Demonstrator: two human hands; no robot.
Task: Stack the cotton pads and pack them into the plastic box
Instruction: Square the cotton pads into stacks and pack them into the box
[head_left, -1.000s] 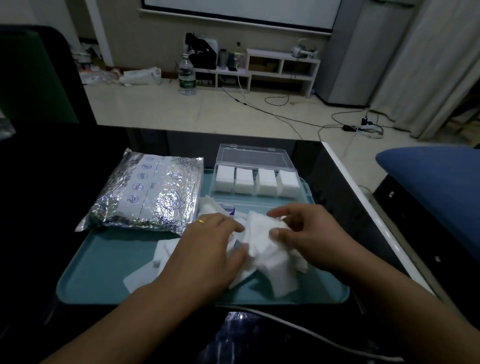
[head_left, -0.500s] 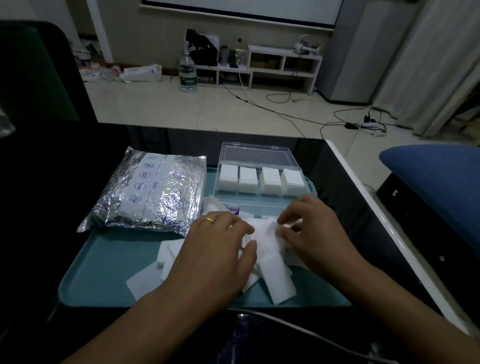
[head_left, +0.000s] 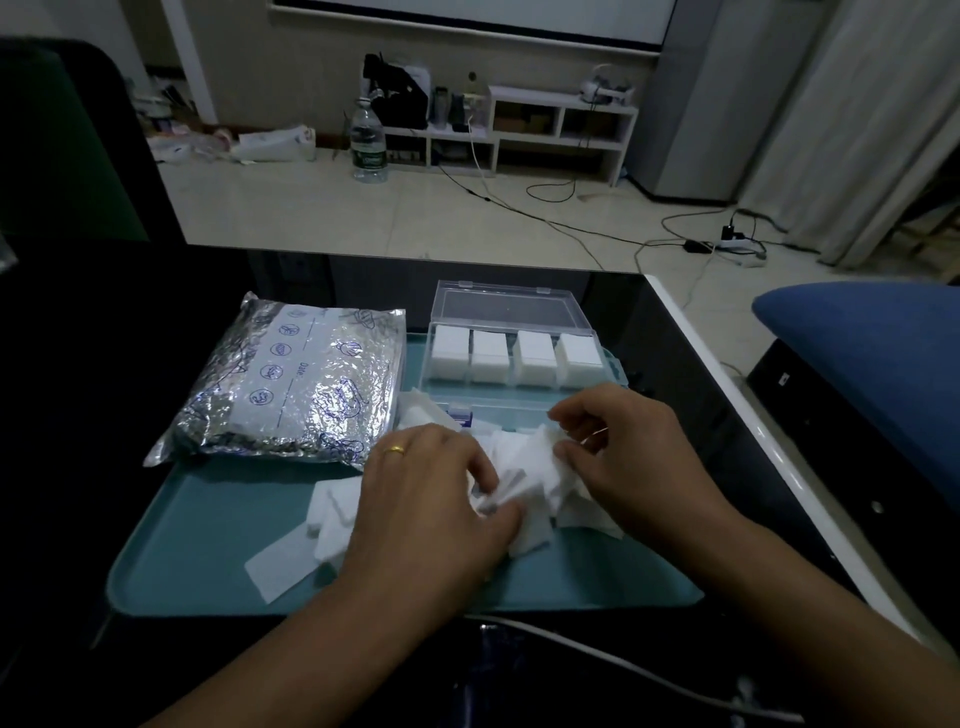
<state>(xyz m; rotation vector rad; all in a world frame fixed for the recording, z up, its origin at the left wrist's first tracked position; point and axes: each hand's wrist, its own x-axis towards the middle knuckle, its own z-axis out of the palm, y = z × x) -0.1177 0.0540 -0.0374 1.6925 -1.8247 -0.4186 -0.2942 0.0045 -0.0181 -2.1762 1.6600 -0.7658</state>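
White cotton pads (head_left: 524, 467) lie in a loose heap on a teal tray (head_left: 208, 545), and both hands are in that heap. The left hand (head_left: 431, 499) lies palm down over the pile's near side, a gold ring (head_left: 393, 450) on one finger; its fingers are curled onto the pads, thumb pressed against the crumpled sheets just beside the fingertips. The right hand (head_left: 623, 457) comes in from the other side — thumb and forefinger pinch the upper edge of a pad, the remaining fingers bent loosely above it. The two sets of fingertips are near each other, with only bunched pads between them.

Beyond the right hand's fingers, on the far part of the tray, stands the clear plastic box (head_left: 511, 358), its lid tipped open behind it; four compartments in a row each hold a stack of pads. A few flat pads spread out from under the left hand's wrist side. Beyond the left hand's knuckles rests a crinkled silver foil bag (head_left: 296, 384) — printed in blue — partly on the tray.
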